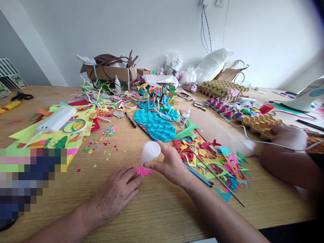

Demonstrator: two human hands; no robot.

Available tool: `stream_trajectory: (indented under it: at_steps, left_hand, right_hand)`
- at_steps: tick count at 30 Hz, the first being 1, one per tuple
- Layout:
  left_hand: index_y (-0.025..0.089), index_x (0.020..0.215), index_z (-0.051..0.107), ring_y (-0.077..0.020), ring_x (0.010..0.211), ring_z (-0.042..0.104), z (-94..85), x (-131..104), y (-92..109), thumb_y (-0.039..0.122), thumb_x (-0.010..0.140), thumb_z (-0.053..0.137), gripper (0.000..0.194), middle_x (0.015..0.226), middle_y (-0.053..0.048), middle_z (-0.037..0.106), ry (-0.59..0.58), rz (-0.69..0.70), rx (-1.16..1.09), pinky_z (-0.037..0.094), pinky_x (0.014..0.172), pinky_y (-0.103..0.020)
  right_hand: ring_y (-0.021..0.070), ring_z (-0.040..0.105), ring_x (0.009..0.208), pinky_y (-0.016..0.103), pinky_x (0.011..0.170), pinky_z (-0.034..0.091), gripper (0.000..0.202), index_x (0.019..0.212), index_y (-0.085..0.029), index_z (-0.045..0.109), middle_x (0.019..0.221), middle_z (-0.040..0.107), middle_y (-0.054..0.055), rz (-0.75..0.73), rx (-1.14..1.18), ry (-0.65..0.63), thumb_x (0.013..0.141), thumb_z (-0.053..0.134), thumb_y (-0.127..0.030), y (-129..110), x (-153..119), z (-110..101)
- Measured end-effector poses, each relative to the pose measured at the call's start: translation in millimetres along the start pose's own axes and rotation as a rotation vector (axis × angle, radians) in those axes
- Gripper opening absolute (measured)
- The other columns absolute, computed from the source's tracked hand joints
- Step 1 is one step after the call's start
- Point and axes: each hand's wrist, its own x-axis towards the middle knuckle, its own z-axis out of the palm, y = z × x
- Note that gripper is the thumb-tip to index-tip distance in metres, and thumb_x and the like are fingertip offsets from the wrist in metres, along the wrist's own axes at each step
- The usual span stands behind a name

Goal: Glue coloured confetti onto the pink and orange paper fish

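Note:
My right hand (pixel 170 166) grips a white glue bottle (pixel 149 152), tipped with its base up above a small pink paper fish (pixel 144 171). The bottle's lower end is hidden, so I cannot tell whether it touches the fish. Flat on the wooden table, my left hand (pixel 116 189) has its fingers stretched out, with the fingertips at the left edge of the fish. Past my hands lie blue paper-covered ovals (pixel 161 129). A second glue bottle (pixel 185 116) stands upright to their right.
Paper scraps (pixel 215 158) and thin sticks spread on the right. Small confetti (pixel 109 131) and stacked coloured paper (pixel 27 133) lie left. Another person's hand (pixel 288 135) is by the egg trays (pixel 258 125), where a white cable (pixel 249 136) crosses. A decorated blue sea scene (pixel 162 101) stands behind.

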Motion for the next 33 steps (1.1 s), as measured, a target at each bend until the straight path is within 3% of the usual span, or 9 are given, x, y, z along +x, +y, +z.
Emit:
stream_trajectory:
  at_steps: [33]
  left_hand:
    - [0.019,0.113,0.052,-0.0245,0.099,0.051,8.0,-2.0,1.4,0.015,0.078,0.05,0.035,0.106,-0.008,0.056,0.056,0.0,0.018,0.048,0.081,-0.041]
  right_hand:
    - [0.0138,0.052,0.068,0.022,0.058,0.036,0.026,0.078,-0.017,0.053,0.072,0.056,-0.002,-0.015,-0.013,-0.044,0.066,0.068,-0.034,-1.8,-4.4,-2.9]
